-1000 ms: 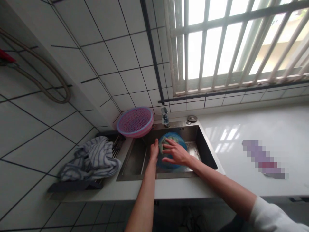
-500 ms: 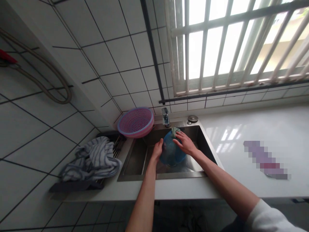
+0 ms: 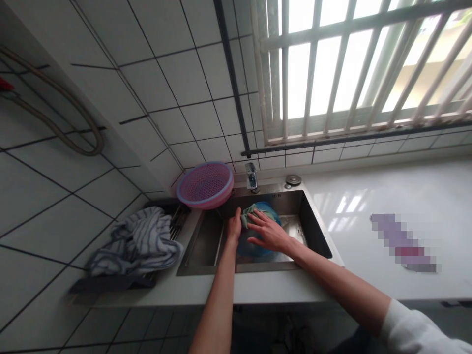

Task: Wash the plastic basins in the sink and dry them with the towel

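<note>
You stand at a pale, glossy surface (image 3: 361, 196) along a white-tiled wall (image 3: 177, 88), daylight coming through a barred window (image 3: 324, 73) at upper right and reflecting on the surface below it. A steel sink (image 3: 273, 267) is set into the surface, with a faucet (image 3: 251, 178) at its back edge and a round metal disc (image 3: 293, 180) on the right rear corner.

In the sink is a blue bowl (image 3: 254, 249), with a green cloth (image 3: 246, 219) on its upper left part. Your left hand (image 3: 234, 227) is against the bowl's left side, thumb up; you cannot tell whether its fingers close round the rim, as they are hidden. Your right hand (image 3: 271, 232) lies over the cloth and bowl, fingers extended and parted, unclenched.

Behind the sink's left corner leans a pink basket (image 3: 208, 184) with a bluish rim. Left of the sink, a striped towel (image 3: 138, 241) is heaped on a dark rack (image 3: 110, 284).

Your right hand covers much of the bowl, and its contact with the sink floor is unclear. A purplish item (image 3: 398, 241) at right is pixelated beyond recognition. A hose (image 3: 55, 125) and a red object (image 3: 5, 84) are cut off at the left edge.
</note>
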`<state>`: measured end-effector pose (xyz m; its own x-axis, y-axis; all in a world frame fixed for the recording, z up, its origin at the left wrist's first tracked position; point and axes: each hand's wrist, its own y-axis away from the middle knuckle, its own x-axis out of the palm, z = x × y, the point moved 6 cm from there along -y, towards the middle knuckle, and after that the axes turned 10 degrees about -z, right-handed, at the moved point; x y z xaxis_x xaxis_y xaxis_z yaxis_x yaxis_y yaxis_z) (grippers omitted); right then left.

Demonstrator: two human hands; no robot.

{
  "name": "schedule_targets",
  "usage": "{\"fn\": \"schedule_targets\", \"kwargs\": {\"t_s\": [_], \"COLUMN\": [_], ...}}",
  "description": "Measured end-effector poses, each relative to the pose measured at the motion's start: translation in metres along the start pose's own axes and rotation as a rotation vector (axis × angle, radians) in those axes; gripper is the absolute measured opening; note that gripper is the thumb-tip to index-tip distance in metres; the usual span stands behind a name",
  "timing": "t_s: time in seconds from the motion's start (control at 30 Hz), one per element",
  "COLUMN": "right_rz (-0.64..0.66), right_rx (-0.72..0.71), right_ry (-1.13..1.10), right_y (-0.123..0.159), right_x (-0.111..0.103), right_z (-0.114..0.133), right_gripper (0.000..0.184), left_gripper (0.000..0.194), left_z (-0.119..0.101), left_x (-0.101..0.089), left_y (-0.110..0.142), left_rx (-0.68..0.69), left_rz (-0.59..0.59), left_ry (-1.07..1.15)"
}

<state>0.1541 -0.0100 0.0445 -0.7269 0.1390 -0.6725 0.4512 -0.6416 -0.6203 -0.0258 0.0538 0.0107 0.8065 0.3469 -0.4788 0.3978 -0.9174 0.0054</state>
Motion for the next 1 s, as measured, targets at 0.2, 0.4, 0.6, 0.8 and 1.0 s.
{"fn": "schedule_targets", "kwargs": {"t_s": [0.2,0.4,0.6,0.8,1.0], "right_rz": [-0.122,0.020,-0.098,-0.050,-0.114], "right_rx": [0.395,-0.023,0.313,0.022,0.185], "right_ry": [0.033,-0.010,0.015,0.108,0.019], "right_y": [0.003,-0.003,-0.001,-0.003,-0.005], "right_x": [-0.020,-0.004,-0.025,-0.017,-0.028], "right_z": [-0.054,0.003,-0.049,-0.006,-0.044], "right_gripper": [0.057,0.053,0.055,0.051,0.048], "left_gripper": [0.077,0.073,0.069,0.075,0.077], "left_z": [0.003,-0.004,-0.004,-0.008,0.001], "left_x": [0.006,0.015,0.011,0.013,0.010], "left_y": [0.006,0.005,0.011,0.009,0.004], "left_rx": [-0.083,0.053,-0.002,0.043,0.026], "left_rz": [0.006,0.041,0.032,0.043,-0.016], "left_ry": [0.063,0.289,0.238,0.315,0.242]}}
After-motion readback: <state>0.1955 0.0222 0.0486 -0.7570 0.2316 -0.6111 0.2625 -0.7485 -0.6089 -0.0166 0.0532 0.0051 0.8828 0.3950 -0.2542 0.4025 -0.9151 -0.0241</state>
